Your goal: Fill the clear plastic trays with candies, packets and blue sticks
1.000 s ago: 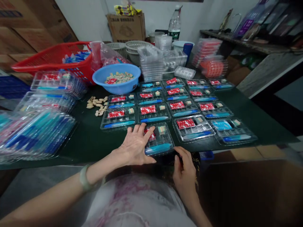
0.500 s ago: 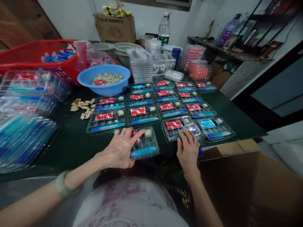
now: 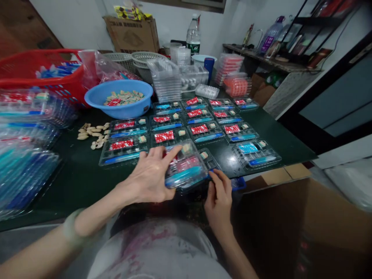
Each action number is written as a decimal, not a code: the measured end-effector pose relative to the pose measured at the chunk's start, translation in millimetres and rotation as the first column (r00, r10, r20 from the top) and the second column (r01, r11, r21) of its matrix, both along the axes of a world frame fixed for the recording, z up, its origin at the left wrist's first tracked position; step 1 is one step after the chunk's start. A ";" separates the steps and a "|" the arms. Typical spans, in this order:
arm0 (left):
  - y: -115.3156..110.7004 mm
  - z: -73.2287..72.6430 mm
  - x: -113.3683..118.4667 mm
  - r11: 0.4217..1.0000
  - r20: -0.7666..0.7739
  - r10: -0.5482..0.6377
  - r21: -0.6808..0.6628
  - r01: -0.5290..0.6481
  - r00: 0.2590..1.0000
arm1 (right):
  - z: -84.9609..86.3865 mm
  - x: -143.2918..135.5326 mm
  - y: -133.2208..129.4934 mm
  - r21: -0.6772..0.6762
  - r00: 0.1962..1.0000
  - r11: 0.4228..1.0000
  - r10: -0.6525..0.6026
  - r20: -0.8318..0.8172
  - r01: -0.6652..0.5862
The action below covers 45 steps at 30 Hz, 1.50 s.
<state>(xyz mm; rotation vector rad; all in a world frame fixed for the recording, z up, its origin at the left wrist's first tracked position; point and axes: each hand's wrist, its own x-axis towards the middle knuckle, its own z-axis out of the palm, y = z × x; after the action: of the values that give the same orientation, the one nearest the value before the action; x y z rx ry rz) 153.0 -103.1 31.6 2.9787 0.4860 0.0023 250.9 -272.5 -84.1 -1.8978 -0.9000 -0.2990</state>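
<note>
My left hand (image 3: 149, 178) is closed on a clear plastic tray (image 3: 193, 155) holding a light-blue pen (image 3: 184, 176), a small pale block and a red printed packet, partly under my fingers. This tray is tilted and overlaps a second clear tray (image 3: 213, 162), which shows a pale block (image 3: 204, 155). My right hand (image 3: 220, 197) pinches the second tray's right edge, beside the blue end of a pen. Just to the right lies another filled tray with a blue packet (image 3: 247, 148). Rows of similar trays (image 3: 164, 136) lie beyond my hands.
Stacked filled trays (image 3: 26, 174) stand at the left, near peanuts (image 3: 94, 133). Behind are a blue basin (image 3: 119, 110) of small blocks, a red basket (image 3: 66, 87) and nested clear trays (image 3: 167, 87). An open cardboard box (image 3: 290, 217) stands below the table's right edge.
My right hand has drawn its tray left and toward me, out of the front row. My left hand's tray has shifted right, tilted, and now overlaps it.
</note>
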 end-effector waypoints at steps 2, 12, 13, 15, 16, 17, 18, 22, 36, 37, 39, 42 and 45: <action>-10.7 -5.4 23.2 0.999 0.012 -0.030 -0.012 0.030 0.999 | 2.1 10.9 -8.3 0.044 0.997 0.997 -0.063 -0.034 0.064; -30.7 -34.9 67.8 1.000 -0.143 -0.008 -0.006 0.007 0.990 | 14.9 73.8 -1.2 -0.024 0.968 0.999 -0.050 -0.244 0.045; -30.1 -36.4 68.4 1.000 -0.150 -0.010 -0.023 0.007 0.989 | 17.0 78.3 5.3 -0.087 0.974 0.996 -0.034 -0.222 0.014; -28.9 -39.1 69.2 0.999 -0.153 -0.010 -0.054 0.002 0.988 | 21.3 84.3 16.6 -0.242 0.987 0.969 0.006 -0.163 -0.046; -28.3 -40.2 69.0 0.998 -0.145 -0.014 -0.065 0.005 0.989 | 22.9 85.6 20.4 -0.312 0.991 0.948 0.020 -0.135 -0.062; -28.0 -41.1 68.2 0.997 -0.135 -0.021 -0.070 0.012 0.991 | 23.8 85.6 22.5 -0.361 0.993 0.930 0.029 -0.111 -0.067; -27.8 -41.7 66.4 0.998 -0.123 -0.028 -0.067 0.020 0.992 | 24.1 84.4 22.9 -0.383 0.994 0.921 0.035 -0.100 -0.071; -27.7 -41.4 47.0 0.998 -0.089 -0.056 -0.038 0.052 0.994 | 18.6 68.7 14.4 -0.295 0.981 0.945 0.097 -0.169 -0.144; 26.6 -29.3 -102.9 0.964 -0.130 0.265 0.008 -0.266 0.956 | 22.1 -43.4 114.4 -0.165 0.815 0.809 0.514 -0.269 -0.565; 30.1 -30.3 -114.1 0.956 -0.110 0.292 0.024 -0.291 0.950 | 24.3 -48.3 124.4 -0.196 0.808 0.788 0.536 -0.247 -0.583; 34.9 -31.5 -133.6 0.942 -0.079 0.336 0.049 -0.333 0.938 | 28.8 -54.8 143.3 -0.257 0.819 0.778 0.552 -0.160 -0.574; 39.5 -31.5 -154.9 0.916 -0.044 0.399 0.067 -0.396 0.916 | 33.1 -57.6 166.9 -0.320 0.833 0.799 0.551 0.052 -0.509; 44.9 -31.3 -169.6 0.888 -0.024 0.456 0.072 -0.454 0.889 | 31.6 -57.2 178.7 -0.421 0.760 0.752 0.621 0.192 -0.508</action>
<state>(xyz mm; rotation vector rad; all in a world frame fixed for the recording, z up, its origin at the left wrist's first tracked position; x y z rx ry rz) -16.6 -58.2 0.3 2.8490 1.2002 0.0016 193.7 -93.8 -52.5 -1.7895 -1.8152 -0.0686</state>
